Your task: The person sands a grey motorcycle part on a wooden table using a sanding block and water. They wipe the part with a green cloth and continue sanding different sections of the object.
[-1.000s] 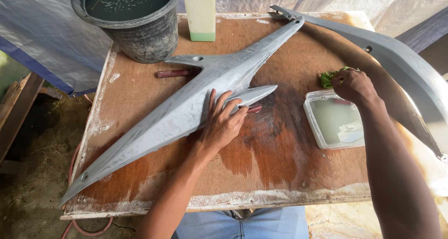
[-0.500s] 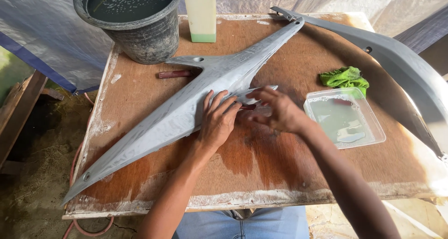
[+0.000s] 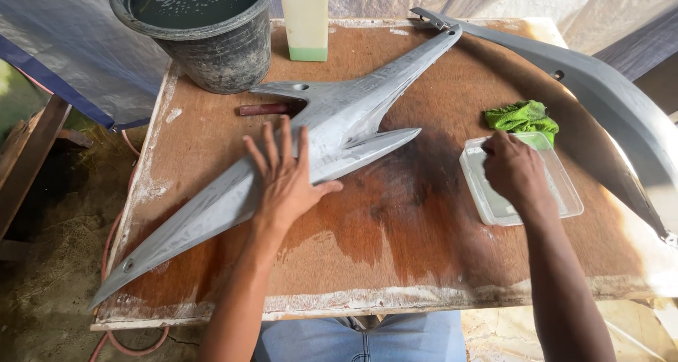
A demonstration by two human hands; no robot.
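Under your left hand, fingers spread flat and gripping nothing, lay the long grey panel, pinned slantwise on the wet wooden table. Your right hand had dipped into the clear plastic tray, well off to the side of that pressing palm; whether its fingers clenched anything, you could not tell. Just beyond the tray sat a green rag. Above your left fingertips stood a black bucket of water. Judging by this, steady palm pressure would serve best.
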